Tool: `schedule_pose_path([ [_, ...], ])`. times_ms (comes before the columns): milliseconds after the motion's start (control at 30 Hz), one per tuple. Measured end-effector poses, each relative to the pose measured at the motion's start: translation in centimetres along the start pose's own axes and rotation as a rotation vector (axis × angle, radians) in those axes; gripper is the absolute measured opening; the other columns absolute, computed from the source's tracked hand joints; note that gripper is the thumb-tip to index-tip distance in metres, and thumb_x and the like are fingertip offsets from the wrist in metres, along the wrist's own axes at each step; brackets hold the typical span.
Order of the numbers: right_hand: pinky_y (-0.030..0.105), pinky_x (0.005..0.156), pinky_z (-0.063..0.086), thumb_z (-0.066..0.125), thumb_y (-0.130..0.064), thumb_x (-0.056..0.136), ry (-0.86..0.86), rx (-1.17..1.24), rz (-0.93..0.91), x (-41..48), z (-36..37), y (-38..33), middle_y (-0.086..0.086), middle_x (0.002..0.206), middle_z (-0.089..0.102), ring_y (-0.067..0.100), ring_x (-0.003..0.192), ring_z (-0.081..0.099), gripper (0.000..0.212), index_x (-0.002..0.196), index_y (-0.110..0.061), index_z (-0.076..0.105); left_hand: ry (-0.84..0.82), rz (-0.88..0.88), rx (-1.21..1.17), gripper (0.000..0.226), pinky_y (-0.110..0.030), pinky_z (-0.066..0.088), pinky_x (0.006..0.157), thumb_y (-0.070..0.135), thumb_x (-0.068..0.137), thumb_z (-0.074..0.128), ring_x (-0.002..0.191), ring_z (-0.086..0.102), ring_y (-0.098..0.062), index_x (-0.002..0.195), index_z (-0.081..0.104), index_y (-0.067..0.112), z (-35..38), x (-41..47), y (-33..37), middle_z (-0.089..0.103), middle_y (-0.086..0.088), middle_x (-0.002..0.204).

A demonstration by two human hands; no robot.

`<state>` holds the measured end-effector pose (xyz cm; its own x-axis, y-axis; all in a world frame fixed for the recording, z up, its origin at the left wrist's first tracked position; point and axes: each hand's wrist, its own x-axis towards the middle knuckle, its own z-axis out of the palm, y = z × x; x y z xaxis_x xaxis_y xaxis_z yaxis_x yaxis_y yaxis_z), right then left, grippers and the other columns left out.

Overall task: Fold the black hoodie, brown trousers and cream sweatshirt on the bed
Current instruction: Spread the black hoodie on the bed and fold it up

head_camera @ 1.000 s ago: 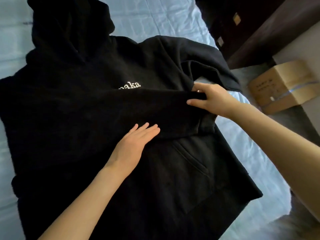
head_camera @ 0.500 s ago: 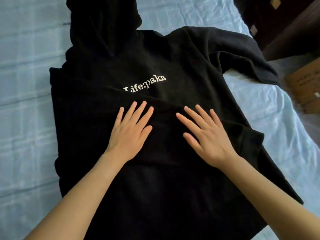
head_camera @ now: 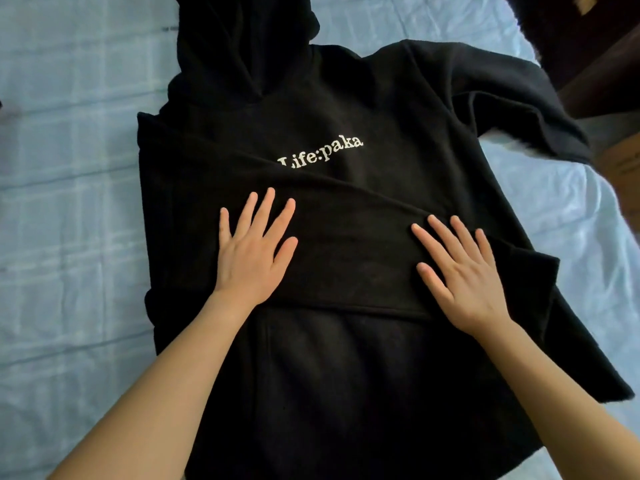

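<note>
Both your forearms come in from the near edge, over the hoodie [head_camera: 346, 393]. It lies front up on the bed [head_camera: 69, 202].

- Pocket [head_camera: 311, 358]: between your wrists, just nearer you than the palms.
- Left hand [head_camera: 252, 258]: flat, fingers straight and spread. The palm is down on the sleeve [head_camera: 353, 244] folded across the chest. It grips nothing, only presses.
- Right hand [head_camera: 460, 278]: also flat and spread, palm on the same sleeve toward its cuff end. Nothing is held.
- Cuff [head_camera: 533, 271]: sticks out just to the outer side of your right hand.
- The sleeve runs as one band under both palms, from past your left hand across to past your right.
- Print [head_camera: 322, 152]: just beyond your left fingertips, white letters reading "Life:paka". The sleeve's upper edge clips the foot of the "L".
- Hood [head_camera: 242, 46]: farther beyond your left hand, lying flat, its top cut off by the frame.
- Second sleeve [head_camera: 512, 105]: beyond and outward of your right hand, spread out and unfolded, reaching toward the bed's edge.
- The bed's cover is pale blue with a faint check, creased, and shows on both outer sides of your hands.
- Box [head_camera: 623, 164]: far outward of your right hand and off the bed. Its markings are too blurred to read.
- Dark furniture [head_camera: 606, 64]: beyond the box.
</note>
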<state>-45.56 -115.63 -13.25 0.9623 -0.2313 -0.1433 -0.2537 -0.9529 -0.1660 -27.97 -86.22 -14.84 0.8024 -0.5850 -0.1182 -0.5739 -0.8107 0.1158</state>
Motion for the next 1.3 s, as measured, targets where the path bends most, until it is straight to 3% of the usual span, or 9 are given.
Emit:
schedule_pose_path([
  [433,0.045,0.126,0.007,0.029,-0.054,0.102,0.018,0.039,-0.013,0.1,0.4,0.6,-0.011,0.165,0.024,0.02,0.155,0.012,0.058,0.158,-0.046,0.016,-0.006,-0.006,-0.015,0.056,-0.064,0.012,0.117,0.049,0.103,0.021,0.151,0.014,-0.03,0.156,0.019,0.029,-0.7,-0.1,0.3,0.017,-0.008,0.164],
  [633,0.046,0.125,0.007,0.031,-0.056,0.102,-0.002,0.175,-0.036,0.0,-0.7,0.3,-0.015,0.165,0.021,0.015,0.156,0.005,0.057,0.157,-0.046,0.019,-0.034,-0.129,-0.055,0.063,-0.062,0.011,0.117,0.052,0.096,0.02,0.151,0.013,-0.027,0.154,0.028,0.029,-1.7,-0.1,1.7,0.019,-0.006,0.163],
  [700,0.042,0.124,0.012,0.039,-0.05,0.101,0.0,0.345,-0.087,0.4,-1.4,1.0,-0.021,0.164,0.021,0.009,0.154,0.008,0.056,0.155,-0.049,0.022,0.016,-0.194,-0.085,0.064,-0.062,0.015,0.117,0.05,0.095,0.023,0.149,0.019,-0.033,0.15,0.037,0.021,-2.2,1.0,3.7,0.026,-0.012,0.16],
  [767,0.029,0.117,0.028,0.051,-0.035,0.099,0.064,0.674,-0.054,1.4,-3.1,2.7,-0.025,0.156,0.033,0.006,0.148,0.028,0.057,0.151,-0.048,0.033,0.099,-0.171,-0.142,0.064,-0.059,0.014,0.118,0.047,0.094,0.028,0.147,0.022,-0.036,0.148,0.041,0.016,-3.1,3.3,7.2,0.029,-0.016,0.158],
  [867,0.01,0.091,0.046,0.058,-0.015,0.096,0.405,1.002,0.281,3.6,-6.0,8.2,-0.02,0.129,0.059,0.007,0.118,0.061,0.047,0.137,-0.038,0.053,0.22,0.017,-0.232,0.059,-0.051,0.015,0.121,0.039,0.094,0.039,0.148,0.023,-0.03,0.148,0.041,0.016,-4.2,8.7,14.7,0.032,-0.011,0.157],
  [933,0.017,0.088,0.052,0.058,-0.012,0.099,0.479,1.105,0.51,5.3,-7.3,12.9,-0.011,0.121,0.065,0.009,0.107,0.066,0.044,0.136,-0.035,0.054,0.277,0.142,-0.28,0.057,-0.049,0.016,0.121,0.032,0.095,0.05,0.147,0.026,-0.028,0.149,0.039,0.018,-4.6,12.9,20.3,0.036,-0.007,0.156],
  [1033,0.041,0.09,0.058,0.049,-0.009,0.102,0.39,1.573,0.735,7.1,-8.0,18.2,0.018,0.114,0.071,0.026,0.099,0.074,0.046,0.144,-0.027,0.046,0.272,0.315,-0.265,0.068,-0.05,0.015,0.121,0.027,0.089,0.066,0.147,0.026,-0.029,0.15,0.037,0.022,-4.7,18.7,27.4,0.036,-0.004,0.157],
  [1200,0.044,0.09,0.06,0.043,-0.006,0.102,0.261,2.044,0.741,9.0,-8.4,20.7,0.033,0.12,0.064,0.041,0.107,0.071,0.066,0.147,-0.051,0.028,0.181,0.342,-0.18,0.055,-0.054,0.01,0.12,0.024,0.088,0.07,0.146,0.032,-0.029,0.14,0.055,0.022,-4.1,24.6,32.8,0.048,-0.002,0.15],
  [1300,0.041,0.096,0.056,0.051,-0.006,0.098,0.332,2.096,0.681,10.1,-8.1,21.3,0.017,0.12,0.065,0.031,0.112,0.07,0.074,0.143,-0.059,0.028,0.354,0.344,-0.327,0.03,-0.059,0.028,0.114,0.015,0.086,0.069,0.126,0.057,-0.034,0.115,0.072,0.009,-4.1,25.0,34.0,0.071,-0.007,0.119],
])
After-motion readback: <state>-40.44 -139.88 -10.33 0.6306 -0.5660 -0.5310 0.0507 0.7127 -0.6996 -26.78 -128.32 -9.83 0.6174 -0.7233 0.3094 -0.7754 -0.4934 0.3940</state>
